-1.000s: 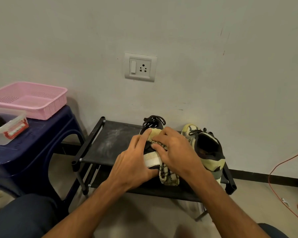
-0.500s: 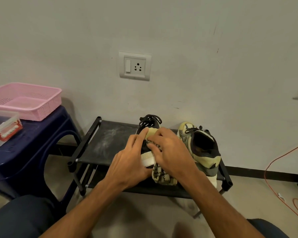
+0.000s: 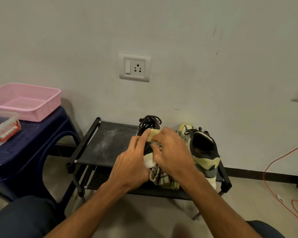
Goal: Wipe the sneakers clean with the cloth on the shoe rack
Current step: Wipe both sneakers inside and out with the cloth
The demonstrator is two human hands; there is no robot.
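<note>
- The wall [image 3: 196, 48] fills the upper half of the head view; the black shoe rack [image 3: 108, 145] stands against it, its top shelf dusty at the left end.
- A blue stool [image 3: 34, 134] stands left of the rack, with a pink basket [image 3: 26, 100] on it and a clear container [image 3: 4, 129] with red clips in front of the basket.
- The yellow sneaker [image 3: 204, 152] sits at the right end of the top shelf, long axis running from the near edge back to the wall, toe to the wall, open heel toward the person. It is just beside the right hand, apart from it.
- The dark sneaker [image 3: 150, 121] lies left of it on the same shelf and runs nearly the same way — laces and toe to the wall, pale heel toward the person. Only its laced front and a strip of heel show; both hands cover the middle.
- The left hand [image 3: 129, 166] grips the dark sneaker from its left side, index finger stretched along the upper.
- The right hand [image 3: 175, 152] is curled round the cloth [image 3: 163, 180], pressing it onto the sneaker's top; the two hands are close together, fingertips nearly meeting.
- The patterned cloth hangs from under the right hand, down past the sneaker's heel and the shelf's front edge.
- A wall socket [image 3: 134, 67] is set above the rack — an orange cable [image 3: 273, 162] trails on the floor at the right.
</note>
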